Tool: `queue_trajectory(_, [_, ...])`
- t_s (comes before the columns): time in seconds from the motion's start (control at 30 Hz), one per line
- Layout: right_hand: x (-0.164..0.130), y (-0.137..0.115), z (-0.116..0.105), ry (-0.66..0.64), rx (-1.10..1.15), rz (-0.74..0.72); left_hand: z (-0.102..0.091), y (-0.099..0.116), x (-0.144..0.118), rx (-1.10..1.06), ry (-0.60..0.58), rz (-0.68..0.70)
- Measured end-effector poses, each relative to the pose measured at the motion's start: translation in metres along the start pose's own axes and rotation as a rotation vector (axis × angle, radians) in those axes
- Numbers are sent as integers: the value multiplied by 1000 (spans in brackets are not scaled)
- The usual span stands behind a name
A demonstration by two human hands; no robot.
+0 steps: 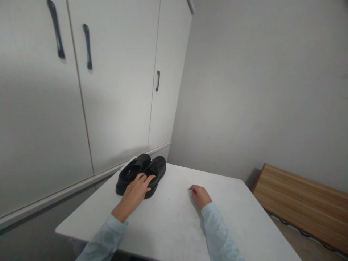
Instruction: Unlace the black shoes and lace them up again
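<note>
While the left hand [136, 190] lies flat over the pair of black shoes [141, 174], its fingers spread loosely across the heel end of the nearer one, nothing about the grip looks closed: the palm rests on top and the fingers drape over the opening rather than pinching or curling under anything. The two shoes sit side by side, touching, at the far left corner of the white desk [174, 221], toes pointing away toward the white cabinet doors [119, 90] that stand just behind that corner. The right hand [200, 195] is well apart from them, resting on the bare desk top near its middle, fingers curled down lightly against the surface and holding nothing. Both forearms wear pale blue sleeves [217, 228]. As a judgement, the handling of the shoes seems to be at its very start: they stand level and paired, neither is lifted, tilted or turned, and only one hand has made contact. No cloth, brush, box or bag shows on the desk, so whatever is to be done with the shoes has left no visible mark yet; taking a real hold of one or both and moving them is all still ahead. A wooden board [301, 203] lies low against the grey wall to the right.
</note>
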State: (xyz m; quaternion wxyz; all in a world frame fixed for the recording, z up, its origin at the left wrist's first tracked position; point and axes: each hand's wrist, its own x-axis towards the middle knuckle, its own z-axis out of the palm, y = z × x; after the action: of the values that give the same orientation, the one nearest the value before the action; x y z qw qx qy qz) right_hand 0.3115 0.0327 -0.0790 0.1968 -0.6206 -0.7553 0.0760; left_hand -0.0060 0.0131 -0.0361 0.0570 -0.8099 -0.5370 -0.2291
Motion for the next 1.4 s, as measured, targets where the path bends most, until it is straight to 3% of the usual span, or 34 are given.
queue_trajectory(0.2, [-1,-1,-2,-12,4,-9,-5,6,4,62,-75,-24])
queue_trajectory(0.4, [-1,-1,0,-18,3,-9,-27,23,14,98,-182,-38])
queue_trajectory(0.6, [-2,-4,-2,-29,11,0,-37,61,21,77,-104,46])
queue_trajectory(0.73, [-2,-9,-4,-47,18,-4,-25,87,23,-96,-122,193])
queue_trajectory(0.93, [-6,-18,-9,-35,72,-78,14,118,26,-295,-221,356])
queue_trajectory(1.17, [-9,-25,-10,-97,93,-154,51,122,20,-327,-275,416])
queue_trajectory(1.4, [-12,-32,-8,-110,36,-122,53,120,13,-329,-284,412])
